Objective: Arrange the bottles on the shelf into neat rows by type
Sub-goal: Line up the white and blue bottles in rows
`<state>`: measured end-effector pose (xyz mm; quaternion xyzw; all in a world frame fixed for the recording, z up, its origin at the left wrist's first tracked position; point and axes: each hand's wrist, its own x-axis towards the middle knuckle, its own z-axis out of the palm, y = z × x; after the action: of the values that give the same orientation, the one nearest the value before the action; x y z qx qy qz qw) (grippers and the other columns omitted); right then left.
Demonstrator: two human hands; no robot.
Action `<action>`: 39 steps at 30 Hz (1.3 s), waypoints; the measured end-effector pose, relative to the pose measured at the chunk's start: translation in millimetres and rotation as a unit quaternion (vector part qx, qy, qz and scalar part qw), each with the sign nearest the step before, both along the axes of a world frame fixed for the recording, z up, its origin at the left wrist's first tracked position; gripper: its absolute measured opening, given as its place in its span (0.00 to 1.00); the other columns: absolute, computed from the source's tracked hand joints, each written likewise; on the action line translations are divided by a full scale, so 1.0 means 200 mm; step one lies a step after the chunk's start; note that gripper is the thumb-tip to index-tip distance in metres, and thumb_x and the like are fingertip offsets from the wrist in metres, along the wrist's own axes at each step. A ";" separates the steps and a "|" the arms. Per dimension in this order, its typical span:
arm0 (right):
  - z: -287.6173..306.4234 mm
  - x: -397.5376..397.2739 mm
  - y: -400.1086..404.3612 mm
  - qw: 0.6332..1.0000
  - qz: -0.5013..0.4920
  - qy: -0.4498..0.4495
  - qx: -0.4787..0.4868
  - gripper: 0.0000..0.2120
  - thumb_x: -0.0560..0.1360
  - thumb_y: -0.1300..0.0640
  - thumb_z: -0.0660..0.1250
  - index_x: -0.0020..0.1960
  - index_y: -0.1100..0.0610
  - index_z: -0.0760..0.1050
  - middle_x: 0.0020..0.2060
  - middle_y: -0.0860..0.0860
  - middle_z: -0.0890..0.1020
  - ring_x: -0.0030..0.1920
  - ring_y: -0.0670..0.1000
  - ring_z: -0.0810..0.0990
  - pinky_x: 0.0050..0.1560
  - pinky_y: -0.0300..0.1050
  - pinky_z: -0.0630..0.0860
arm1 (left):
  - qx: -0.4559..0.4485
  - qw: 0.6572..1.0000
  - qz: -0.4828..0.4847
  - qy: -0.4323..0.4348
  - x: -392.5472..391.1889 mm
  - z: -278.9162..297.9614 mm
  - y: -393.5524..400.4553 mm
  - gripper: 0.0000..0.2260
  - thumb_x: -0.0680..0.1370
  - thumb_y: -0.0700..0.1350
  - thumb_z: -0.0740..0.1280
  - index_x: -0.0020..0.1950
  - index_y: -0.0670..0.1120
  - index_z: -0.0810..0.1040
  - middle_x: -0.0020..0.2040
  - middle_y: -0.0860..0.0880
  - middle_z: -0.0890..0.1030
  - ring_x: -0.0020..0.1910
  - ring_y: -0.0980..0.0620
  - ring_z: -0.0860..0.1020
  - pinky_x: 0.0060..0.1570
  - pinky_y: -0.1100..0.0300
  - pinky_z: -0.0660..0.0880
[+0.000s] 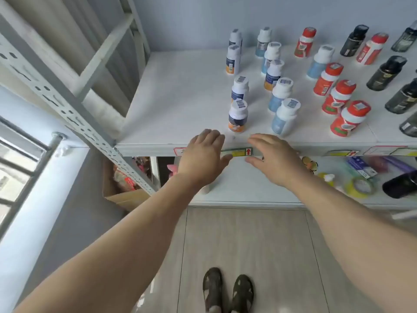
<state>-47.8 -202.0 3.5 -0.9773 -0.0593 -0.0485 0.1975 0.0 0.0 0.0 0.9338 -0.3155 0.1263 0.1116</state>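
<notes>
Both hands, left (pixel 204 158) & right (pixel 274 160), hovered w/ grip released at shelf (pixel 180 109) edge; best grab nearest orange-band bottle (pixel 238 116) low.

Left half of shelf board (pixel 180 96) is left bare, wide entry there from front edge to back wall. Nearest obstacle: orange-banded bottle (pixel 238 116) right at front edge, pale blue bottle (pixel 284 117) beside it, narrow gap kept between them. Red-capped bottles (pixel 349 118) are packed close, some touching. Black bottles (pixel 387 73) crowd far right. Slanted perforated post (pixel 67 114) blocks left side. Both hands, left hand (pixel 203 159) and right hand (pixel 274 160), are held spread at shelf lip, nothing gripped.
</notes>
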 end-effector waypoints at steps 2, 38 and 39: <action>-0.06 0.07 -0.01 1.000 -0.002 -0.023 -0.003 0.23 0.75 0.51 0.70 0.66 0.60 0.74 0.67 0.53 0.75 0.65 0.57 0.71 0.65 0.51 0.66 | -0.012 1.000 0.011 0.020 0.06 -0.06 -0.02 0.23 0.75 0.54 0.68 0.63 0.39 0.75 0.62 0.43 0.76 0.64 0.43 0.71 0.61 0.50 0.68; 0.14 0.47 0.05 0.941 -0.094 0.061 0.320 0.26 0.70 0.50 0.73 0.66 0.46 0.70 0.58 0.44 0.78 0.56 0.43 0.75 0.56 0.41 0.71 | -0.163 0.941 0.109 0.275 0.29 -0.06 -0.14 0.25 0.74 0.56 0.69 0.69 0.49 0.69 0.63 0.50 0.76 0.63 0.50 0.71 0.56 0.56 0.69; 0.13 0.49 0.05 0.939 -0.091 0.077 0.323 0.26 0.70 0.52 0.74 0.66 0.46 0.71 0.55 0.43 0.79 0.53 0.43 0.77 0.55 0.39 0.71 | -0.165 0.941 0.097 0.281 0.31 -0.05 -0.15 0.22 0.74 0.55 0.69 0.65 0.50 0.71 0.58 0.50 0.77 0.59 0.49 0.73 0.51 0.55 0.70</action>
<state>49.9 -192.7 30.4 -0.8627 0.0640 -0.0070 0.5016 62.6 -30.3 -9.8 0.9259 -0.1543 -0.0807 0.3353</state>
